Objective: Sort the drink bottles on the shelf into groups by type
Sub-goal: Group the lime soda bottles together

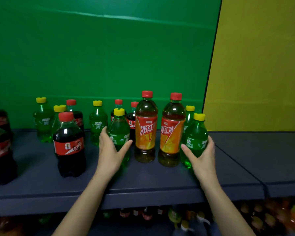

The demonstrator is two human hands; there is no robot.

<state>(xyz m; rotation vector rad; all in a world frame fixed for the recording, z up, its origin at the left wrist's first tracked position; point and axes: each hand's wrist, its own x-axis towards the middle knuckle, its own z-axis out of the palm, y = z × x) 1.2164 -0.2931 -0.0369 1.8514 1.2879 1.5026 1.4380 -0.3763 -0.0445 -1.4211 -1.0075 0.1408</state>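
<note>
Left hand (111, 150) wraps thumb and fingers round one yellow-capped green plastic soda bottle (120, 132) at the front of the dark blue-grey shelf (143, 182); right hand (203, 155) grips a second green soda bottle (196, 138). The 2 tall orange-labelled tea bottles (146, 133) between them could topple if either lift swings inward. A red-labelled dark cola bottle (69, 145) crowds the left; the partly hidden rear rows look mixed.

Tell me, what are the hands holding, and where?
The left hand grips the left green bottle around its labelled middle; the right hand grips the right green bottle likewise.
</note>
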